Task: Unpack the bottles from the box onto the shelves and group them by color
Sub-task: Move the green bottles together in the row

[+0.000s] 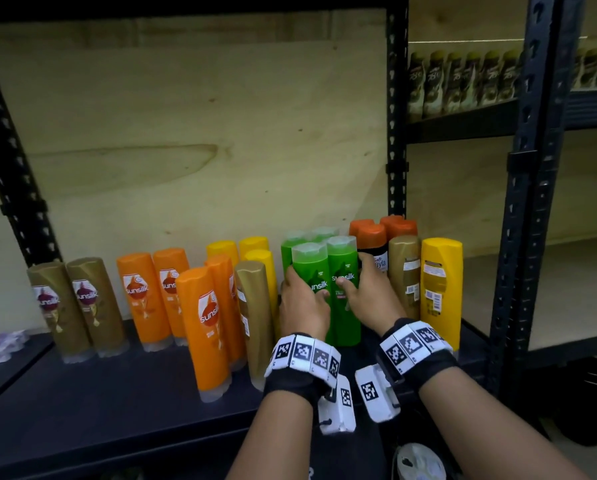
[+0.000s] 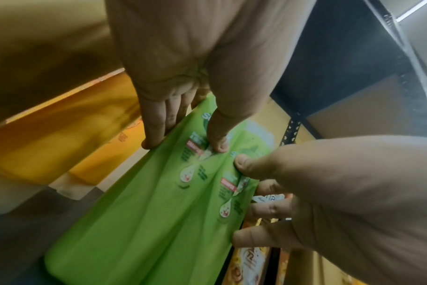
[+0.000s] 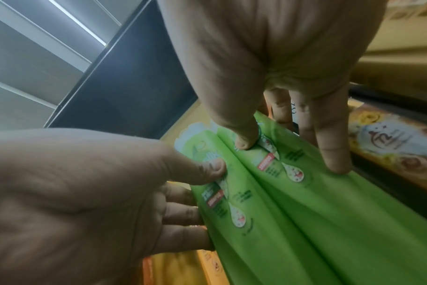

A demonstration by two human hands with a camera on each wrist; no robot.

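Note:
Two green Sunsilk bottles stand upright side by side on the dark shelf. My left hand grips the left green bottle, thumb on its label and fingers round its left side. My right hand grips the right green bottle the same way from the right. Two more green bottles stand just behind them. In the left wrist view my left hand pinches the left green bottle. In the right wrist view my right hand holds the right green bottle.
Left of the green pair stand gold bottles, orange bottles and yellow bottles. To the right are orange-capped bottles, a gold bottle and a yellow bottle. A black upright rises behind them.

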